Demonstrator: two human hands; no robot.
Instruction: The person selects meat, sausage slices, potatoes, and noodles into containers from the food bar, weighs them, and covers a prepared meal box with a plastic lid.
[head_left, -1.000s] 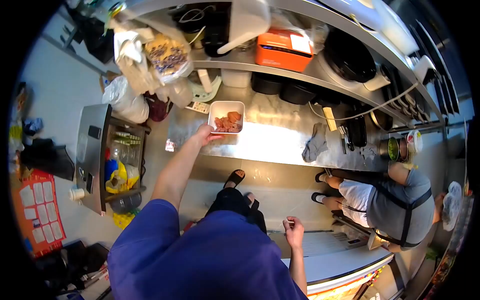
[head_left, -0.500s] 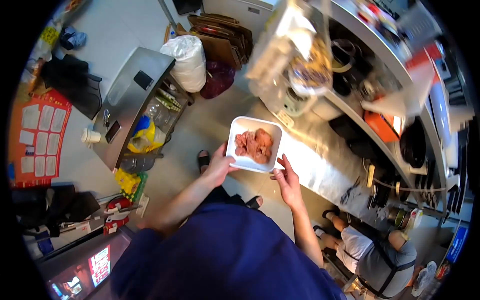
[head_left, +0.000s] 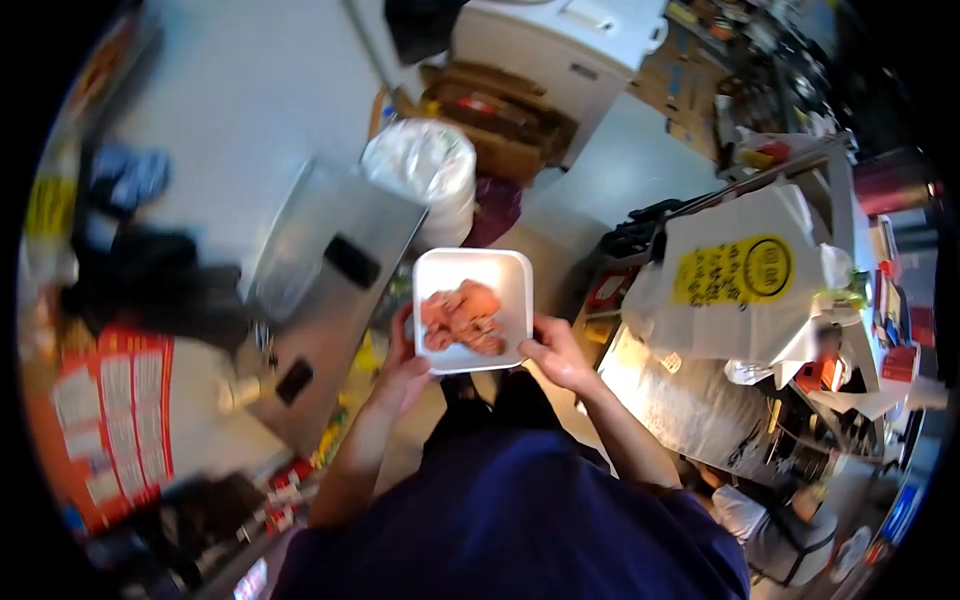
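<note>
Holding a white container (head_left: 513, 300) of raw meat (head_left: 462, 318) in both hands.
In the head view, the left hand (head_left: 405, 368) grips its left side and the right hand (head_left: 558, 352) its near right corner, thumb on the rim; the fingers clamp the walls, though those underneath are hidden. The container is in front of the body, beside a steel table (head_left: 330, 330). The step in hand looks like carrying; any next move calls for a level, two-sided grip.

The left metal worktop (head_left: 325, 325) bears a black flat item (head_left: 352, 261) farther off and a smaller dark item (head_left: 295, 381) nearer. Blurred dark things (head_left: 746, 446) lie on the right worktop (head_left: 682, 396).
</note>
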